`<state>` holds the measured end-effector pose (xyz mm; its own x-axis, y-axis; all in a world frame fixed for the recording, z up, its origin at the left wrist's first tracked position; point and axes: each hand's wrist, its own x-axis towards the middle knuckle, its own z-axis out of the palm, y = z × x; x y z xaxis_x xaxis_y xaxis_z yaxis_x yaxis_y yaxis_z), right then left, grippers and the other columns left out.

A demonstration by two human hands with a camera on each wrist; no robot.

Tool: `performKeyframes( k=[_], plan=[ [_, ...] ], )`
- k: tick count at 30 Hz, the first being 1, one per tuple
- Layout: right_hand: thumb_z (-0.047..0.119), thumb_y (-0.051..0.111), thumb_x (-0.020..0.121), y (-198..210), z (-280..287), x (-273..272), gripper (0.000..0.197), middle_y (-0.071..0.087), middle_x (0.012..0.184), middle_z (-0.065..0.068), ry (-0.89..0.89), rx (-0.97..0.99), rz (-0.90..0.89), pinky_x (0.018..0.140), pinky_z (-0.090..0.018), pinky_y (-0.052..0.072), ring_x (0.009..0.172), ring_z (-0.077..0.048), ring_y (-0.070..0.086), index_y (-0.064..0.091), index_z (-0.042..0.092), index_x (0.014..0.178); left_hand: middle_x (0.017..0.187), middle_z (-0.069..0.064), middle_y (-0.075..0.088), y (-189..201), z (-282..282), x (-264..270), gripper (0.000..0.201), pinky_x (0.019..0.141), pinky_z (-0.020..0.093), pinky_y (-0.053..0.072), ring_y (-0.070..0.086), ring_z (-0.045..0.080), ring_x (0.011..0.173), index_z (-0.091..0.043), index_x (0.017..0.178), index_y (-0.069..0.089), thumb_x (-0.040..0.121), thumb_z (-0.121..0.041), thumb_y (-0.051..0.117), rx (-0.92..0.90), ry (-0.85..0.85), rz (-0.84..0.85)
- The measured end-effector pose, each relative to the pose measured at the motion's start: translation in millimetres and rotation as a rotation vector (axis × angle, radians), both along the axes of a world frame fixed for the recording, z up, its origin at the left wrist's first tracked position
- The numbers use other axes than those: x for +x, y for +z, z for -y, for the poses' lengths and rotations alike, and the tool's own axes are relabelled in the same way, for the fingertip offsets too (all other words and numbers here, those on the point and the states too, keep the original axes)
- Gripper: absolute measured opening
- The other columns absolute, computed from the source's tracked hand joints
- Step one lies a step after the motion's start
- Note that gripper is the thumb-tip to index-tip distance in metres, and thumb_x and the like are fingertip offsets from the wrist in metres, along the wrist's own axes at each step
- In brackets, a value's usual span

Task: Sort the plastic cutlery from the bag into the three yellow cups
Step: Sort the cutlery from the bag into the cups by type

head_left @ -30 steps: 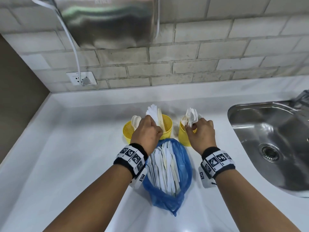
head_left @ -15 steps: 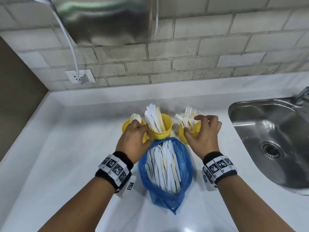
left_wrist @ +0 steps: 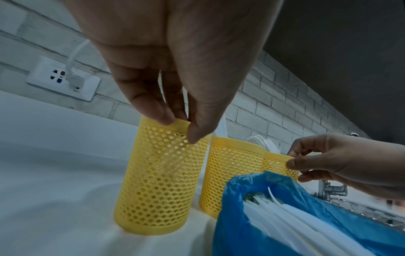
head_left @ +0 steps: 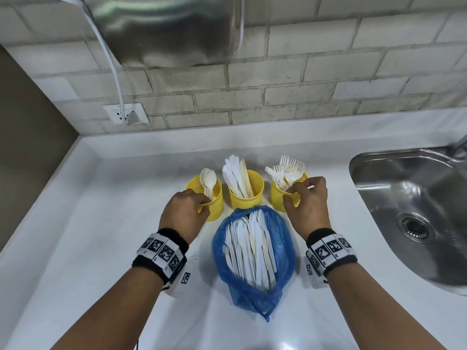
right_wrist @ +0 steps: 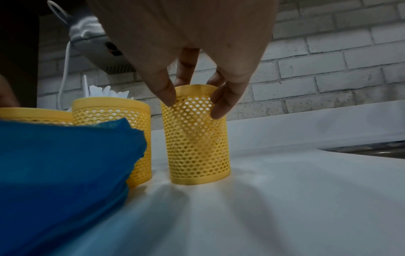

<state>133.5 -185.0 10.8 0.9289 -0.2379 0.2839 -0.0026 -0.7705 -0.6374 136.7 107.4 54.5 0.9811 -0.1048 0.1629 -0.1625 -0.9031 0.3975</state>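
Note:
Three yellow mesh cups stand in a row on the white counter. The left cup holds spoons; my left hand pinches its near rim. The middle cup holds knives. The right cup holds forks; my right hand grips its rim with thumb and fingers. In front of the cups an open blue bag lies full of white cutlery.
A steel sink is sunk into the counter at the right, with a tap behind it. A brick wall with a socket and plug runs along the back. A metal appliance hangs above. Bare counter spreads to the left.
Both hands came down from the cutlery tops to the cup rims. The left hand moved from the middle cup to the left cup. The outer cups now stand further apart from the middle one.

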Motion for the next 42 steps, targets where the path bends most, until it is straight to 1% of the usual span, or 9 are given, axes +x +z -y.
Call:
performKeyframes(
  k=[11, 17, 21, 27, 30, 32, 35, 37, 42],
  plan=[
    [0.010, 0.074, 0.088, 4.9, 0.0, 7.0, 0.011, 0.045, 0.123, -0.015, 0.012, -0.021, -0.013, 0.093, -0.026, 0.036, 0.119, -0.035, 0.049, 0.073, 0.010, 0.099, 0.098, 0.003, 0.073, 7.5, 1.9, -4.1, 0.020, 0.076, 0.023, 0.039, 0.064, 0.023, 0.091, -0.020, 0.104, 0.079, 0.086, -0.016, 0.072, 0.006, -0.002, -0.045],
    [0.011, 0.072, 0.083, 11.9, -5.2, -0.3, 0.028, 0.045, 0.124, -0.015, 0.001, -0.059, 0.003, 0.090, -0.034, 0.038, 0.112, -0.036, 0.044, 0.070, 0.017, 0.111, 0.107, 0.000, 0.062, 18.1, 5.6, -12.2, 0.042, 0.076, 0.024, 0.039, 0.057, 0.018, 0.089, -0.021, 0.122, 0.067, 0.081, -0.019, 0.075, -0.062, 0.035, -0.019],
    [0.011, 0.071, 0.083, 15.0, -11.5, -12.7, 0.027, 0.045, 0.120, -0.013, -0.001, -0.045, 0.065, 0.090, -0.034, 0.037, 0.109, -0.033, 0.043, 0.068, 0.017, 0.110, 0.096, -0.009, 0.049, 17.9, 11.5, -24.7, 0.034, 0.071, 0.023, 0.037, 0.049, 0.010, 0.079, -0.021, 0.114, 0.062, 0.082, -0.023, 0.076, -0.109, 0.024, -0.002],
    [0.004, 0.069, 0.082, 19.7, -33.2, -44.0, 0.018, 0.057, 0.095, -0.005, 0.149, 0.045, 0.093, 0.078, -0.031, 0.039, 0.092, -0.027, 0.051, 0.067, 0.013, 0.098, 0.069, -0.010, 0.066, 7.5, 32.8, -52.3, 0.010, 0.068, 0.026, 0.048, 0.062, 0.012, 0.070, -0.029, 0.082, 0.063, 0.085, -0.031, 0.072, -0.158, -0.034, -0.210],
    [0.006, 0.067, 0.083, 21.3, -45.8, -62.2, 0.011, 0.061, 0.077, 0.004, 0.228, 0.138, -0.061, 0.066, -0.028, 0.044, 0.074, -0.018, 0.058, 0.064, 0.015, 0.088, 0.070, -0.013, 0.066, -1.6, 45.4, -64.1, 0.012, 0.069, 0.023, 0.047, 0.062, 0.010, 0.072, -0.028, 0.082, 0.066, 0.086, -0.036, 0.073, -0.160, -0.063, -0.260],
    [0.011, 0.066, 0.084, 17.5, -52.2, -73.4, 0.005, 0.064, 0.071, 0.004, 0.275, 0.107, -0.219, 0.067, -0.032, 0.051, 0.070, -0.017, 0.061, 0.063, 0.015, 0.082, 0.071, -0.012, 0.066, -8.9, 52.4, -69.7, 0.016, 0.070, 0.022, 0.045, 0.063, 0.010, 0.075, -0.023, 0.082, 0.071, 0.086, -0.039, 0.071, -0.090, -0.082, -0.316],
    [0.020, 0.064, 0.088, 8.2, -57.8, -85.8, 0.012, 0.068, 0.077, -0.001, 0.307, 0.003, -0.437, 0.074, -0.038, 0.056, 0.078, -0.021, 0.065, 0.064, 0.012, 0.079, 0.069, -0.002, 0.069, -26.5, 58.2, -73.8, 0.036, 0.070, 0.029, 0.051, 0.067, 0.020, 0.077, -0.013, 0.067, 0.068, 0.086, -0.044, 0.066, 0.042, -0.068, -0.444],
    [0.029, 0.064, 0.092, 2.5, -58.5, -90.2, 0.020, 0.071, 0.088, -0.008, 0.283, -0.052, -0.540, 0.072, -0.034, 0.053, 0.085, -0.025, 0.067, 0.061, 0.010, 0.084, 0.062, 0.001, 0.061, -36.7, 59.5, -75.5, 0.047, 0.065, 0.029, 0.047, 0.068, 0.025, 0.076, -0.013, 0.057, 0.056, 0.086, -0.049, 0.063, 0.095, -0.019, -0.492],
    [0.044, 0.069, 0.089, -6.5, -58.8, -88.8, 0.050, 0.065, 0.114, -0.012, 0.177, -0.013, -0.624, 0.076, -0.030, 0.046, 0.105, -0.031, 0.065, 0.052, 0.006, 0.117, 0.095, 0.007, 0.068, -30.2, 64.6, -77.9, 0.046, 0.073, 0.028, 0.045, 0.067, 0.027, 0.097, -0.014, 0.092, 0.064, 0.089, -0.060, 0.061, 0.142, 0.073, -0.557]
  ],
)
